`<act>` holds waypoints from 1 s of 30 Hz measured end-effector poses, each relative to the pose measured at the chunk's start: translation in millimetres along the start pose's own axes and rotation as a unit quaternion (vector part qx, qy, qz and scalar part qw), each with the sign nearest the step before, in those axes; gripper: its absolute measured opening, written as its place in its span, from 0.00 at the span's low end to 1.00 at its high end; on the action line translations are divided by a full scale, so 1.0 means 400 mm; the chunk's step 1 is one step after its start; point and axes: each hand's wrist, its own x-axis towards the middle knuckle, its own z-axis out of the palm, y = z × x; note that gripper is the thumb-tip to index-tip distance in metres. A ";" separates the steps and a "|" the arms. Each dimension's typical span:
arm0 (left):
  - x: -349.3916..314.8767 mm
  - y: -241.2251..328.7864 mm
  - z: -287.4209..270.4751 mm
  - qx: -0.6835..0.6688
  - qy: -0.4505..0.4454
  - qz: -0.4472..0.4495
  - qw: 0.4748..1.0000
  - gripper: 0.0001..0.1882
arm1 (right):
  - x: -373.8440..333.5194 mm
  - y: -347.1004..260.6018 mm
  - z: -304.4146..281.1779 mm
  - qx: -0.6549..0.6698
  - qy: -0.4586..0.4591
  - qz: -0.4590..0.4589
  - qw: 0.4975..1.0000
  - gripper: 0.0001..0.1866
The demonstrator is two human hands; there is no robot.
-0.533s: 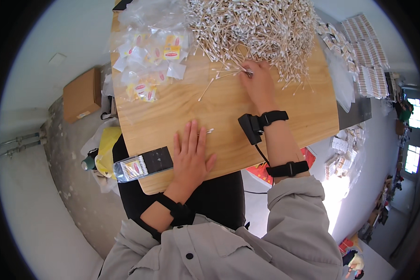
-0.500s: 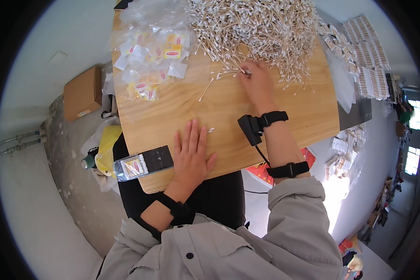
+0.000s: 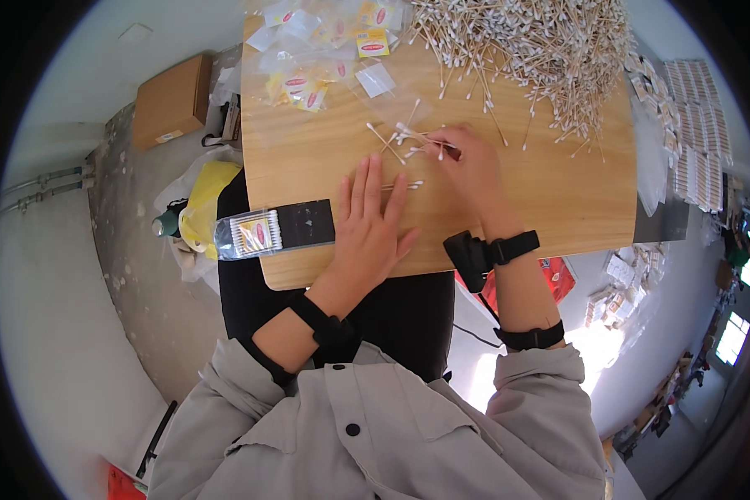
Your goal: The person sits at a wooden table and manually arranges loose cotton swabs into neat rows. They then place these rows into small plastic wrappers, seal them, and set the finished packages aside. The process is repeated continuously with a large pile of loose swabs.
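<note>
A: Where are the cotton swabs (image 3: 425,138) seen?
B: Near the middle of the table (image 3: 550,200); they are pinched in the right hand (image 3: 468,158), the grip closed on thin pale sticks with rounded white tips.
A: And the left hand (image 3: 367,221)?
B: It is laid flat on the wood-grained top, fingers slightly parted, beside a black strip (image 3: 308,225) and a clear packet (image 3: 254,233).
A: What is found farther out?
B: A tangled pile (image 3: 525,50) of swabs, then a cardboard box (image 3: 171,100) and grey floor (image 3: 125,221).
</note>
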 end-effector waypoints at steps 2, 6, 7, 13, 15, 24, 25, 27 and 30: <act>0.007 -0.002 0.004 0.010 0.007 -0.011 1.000 0.43 | 0.016 0.014 -0.011 -0.019 0.014 0.000 1.000 0.09; 0.022 0.005 0.017 0.014 -0.006 -0.001 1.000 0.43 | 0.075 0.059 -0.028 -0.036 0.045 0.002 0.998 0.10; 0.022 0.002 0.015 0.016 -0.013 0.004 1.000 0.43 | 0.095 0.065 -0.028 -0.047 0.065 0.001 0.997 0.11; -0.024 -0.027 -0.017 0.022 -0.067 0.063 0.996 0.41 | 0.119 0.057 -0.034 -0.068 0.182 0.003 0.981 0.18; -0.035 -0.032 -0.031 0.021 -0.081 0.083 0.993 0.41 | 0.075 0.032 -0.044 -0.118 0.218 0.016 0.969 0.21; -0.034 0.002 0.001 -0.016 -0.062 0.069 0.996 0.43 | 0.014 0.028 0.000 -0.101 0.134 -0.020 0.986 0.09; -0.033 0.010 0.008 -0.022 -0.049 0.046 0.997 0.43 | 0.017 0.020 0.006 -0.092 0.113 -0.016 0.989 0.07; -0.024 0.024 0.022 -0.011 -0.021 0.042 0.999 0.43 | 0.022 0.006 0.012 -0.077 0.069 -0.012 0.995 0.05; -0.029 0.020 0.030 0.003 0.001 0.041 0.999 0.43 | -0.012 -0.019 0.033 -0.086 0.014 -0.036 0.996 0.06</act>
